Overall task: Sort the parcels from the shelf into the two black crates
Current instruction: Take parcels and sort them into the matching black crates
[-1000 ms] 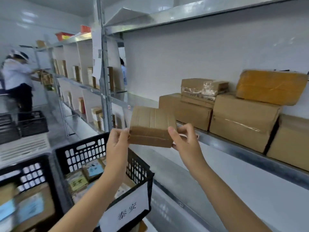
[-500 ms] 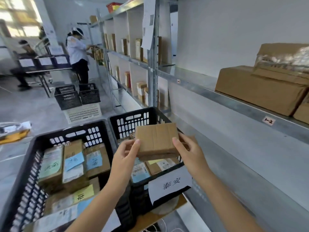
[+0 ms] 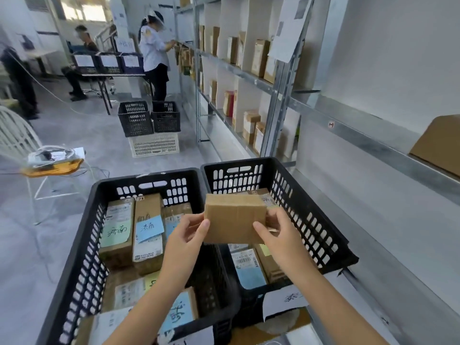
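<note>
I hold a small plain brown cardboard parcel (image 3: 235,217) with both hands over the right black crate (image 3: 321,220). My left hand (image 3: 186,239) grips its left end and my right hand (image 3: 276,236) grips its right end. The right crate holds several labelled parcels, partly hidden by the held parcel. To its left, the left black crate (image 3: 84,257) is filled with several parcels carrying green and blue handwritten notes. On the metal shelf (image 3: 373,148) at the right edge, one brown box (image 3: 438,143) shows.
A white label (image 3: 286,301) hangs on the right crate's near wall. Ahead stand two more black crates (image 3: 149,118) on a white crate (image 3: 154,144). A white chair (image 3: 37,158) with clutter stands left. People work at the far shelving and a table.
The view swung left and down from the shelf to the crates. Both hands carried the parcel down from shelf height to just above the right crate.
</note>
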`<state>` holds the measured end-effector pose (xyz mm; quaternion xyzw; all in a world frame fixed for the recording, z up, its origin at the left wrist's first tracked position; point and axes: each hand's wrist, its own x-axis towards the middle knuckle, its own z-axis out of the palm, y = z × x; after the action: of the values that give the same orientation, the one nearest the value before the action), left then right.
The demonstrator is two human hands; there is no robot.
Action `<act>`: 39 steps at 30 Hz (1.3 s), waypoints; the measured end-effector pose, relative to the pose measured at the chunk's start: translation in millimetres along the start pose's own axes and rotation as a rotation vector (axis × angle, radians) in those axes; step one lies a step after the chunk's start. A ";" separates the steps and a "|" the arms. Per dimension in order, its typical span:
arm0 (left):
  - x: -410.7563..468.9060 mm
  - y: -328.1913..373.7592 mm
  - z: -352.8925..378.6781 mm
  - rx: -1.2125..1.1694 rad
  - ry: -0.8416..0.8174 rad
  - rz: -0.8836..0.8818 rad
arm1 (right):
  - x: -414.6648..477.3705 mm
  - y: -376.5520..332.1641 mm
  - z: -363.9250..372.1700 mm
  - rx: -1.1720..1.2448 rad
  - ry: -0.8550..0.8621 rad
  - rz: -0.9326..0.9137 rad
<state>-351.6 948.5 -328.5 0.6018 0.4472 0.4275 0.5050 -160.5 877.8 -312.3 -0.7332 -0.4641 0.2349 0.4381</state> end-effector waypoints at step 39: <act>45.9 -65.0 -137.9 -0.173 0.299 -0.204 | 70.6 -64.8 148.5 0.058 -0.436 -0.062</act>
<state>-481.0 1029.9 -372.8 0.4374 0.5376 0.4956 0.5235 -270.4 1015.5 -327.3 -0.6374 -0.5633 0.3874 0.3555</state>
